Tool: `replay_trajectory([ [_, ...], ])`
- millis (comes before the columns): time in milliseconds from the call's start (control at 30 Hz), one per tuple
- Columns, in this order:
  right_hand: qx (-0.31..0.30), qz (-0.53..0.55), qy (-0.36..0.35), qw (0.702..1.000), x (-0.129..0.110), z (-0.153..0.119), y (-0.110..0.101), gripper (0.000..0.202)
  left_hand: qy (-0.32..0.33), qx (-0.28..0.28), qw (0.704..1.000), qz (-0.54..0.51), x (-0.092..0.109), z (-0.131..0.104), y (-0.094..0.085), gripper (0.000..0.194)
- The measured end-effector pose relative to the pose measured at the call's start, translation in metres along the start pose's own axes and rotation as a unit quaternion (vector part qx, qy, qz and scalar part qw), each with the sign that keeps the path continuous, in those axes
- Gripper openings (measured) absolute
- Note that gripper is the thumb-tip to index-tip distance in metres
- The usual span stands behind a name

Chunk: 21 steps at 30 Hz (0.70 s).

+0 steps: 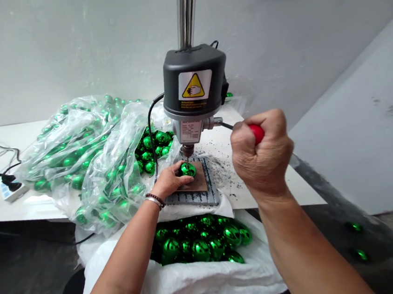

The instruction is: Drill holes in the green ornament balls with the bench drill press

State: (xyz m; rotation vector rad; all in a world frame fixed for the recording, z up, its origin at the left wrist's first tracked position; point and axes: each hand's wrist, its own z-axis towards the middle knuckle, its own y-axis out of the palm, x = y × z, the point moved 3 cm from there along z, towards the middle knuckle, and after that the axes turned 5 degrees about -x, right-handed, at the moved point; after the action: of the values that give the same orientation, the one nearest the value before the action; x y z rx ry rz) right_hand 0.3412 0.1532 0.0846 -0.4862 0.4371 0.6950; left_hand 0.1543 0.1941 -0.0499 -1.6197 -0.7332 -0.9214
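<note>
My left hand [171, 178] grips a shiny green ball ornament [187, 170] between thumb and fingers. It rests on a brown board [202, 179] over the slotted grey base plate [209, 198] of a drill press [194, 79]. Right above the ball sits the drill chuck [187, 150]; whether the bit touches the ball I cannot tell. On the right, my right hand [262, 154] is wrapped round the red knob [257, 133] of the press's feed lever [225, 124].
Clear plastic bags [88, 153] full of green balls cover the table's left side. A white sack [197, 285] holding more balls lies at the near edge. Dark shavings [221, 163] litter the white tabletop. Two balls [360, 255] are on the floor at right; a power strip [9, 190] stands left.
</note>
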Motion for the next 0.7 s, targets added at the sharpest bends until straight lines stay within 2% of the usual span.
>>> replay_trajectory([
  [233, 0.048, 0.006, -0.066, 0.997, 0.001, -0.013, 0.002, 0.015, 0.006, 0.007, 1.000, -0.028, -0.004, 0.000, 0.002, 0.066],
  [400, 0.046, 0.007, -0.067, 0.997, 0.009, -0.027, 0.005, 0.016, 0.012, -0.015, 1.000, -0.014, -0.005, 0.001, 0.002, 0.060],
  [533, 0.034, 0.014, -0.061, 0.997, 0.016, -0.042, 0.008, 0.018, 0.025, -0.005, 1.000, -0.008, -0.009, 0.004, 0.002, 0.066],
  [600, 0.041, 0.016, -0.056, 0.997, 0.015, -0.037, 0.009, 0.019, 0.026, -0.001, 1.000, -0.005, -0.011, 0.004, 0.003, 0.068],
  [700, 0.061, 0.016, -0.032, 0.997, 0.005, -0.005, 0.010, 0.022, 0.035, -0.003, 0.999, 0.012, -0.012, 0.004, 0.006, 0.063],
])
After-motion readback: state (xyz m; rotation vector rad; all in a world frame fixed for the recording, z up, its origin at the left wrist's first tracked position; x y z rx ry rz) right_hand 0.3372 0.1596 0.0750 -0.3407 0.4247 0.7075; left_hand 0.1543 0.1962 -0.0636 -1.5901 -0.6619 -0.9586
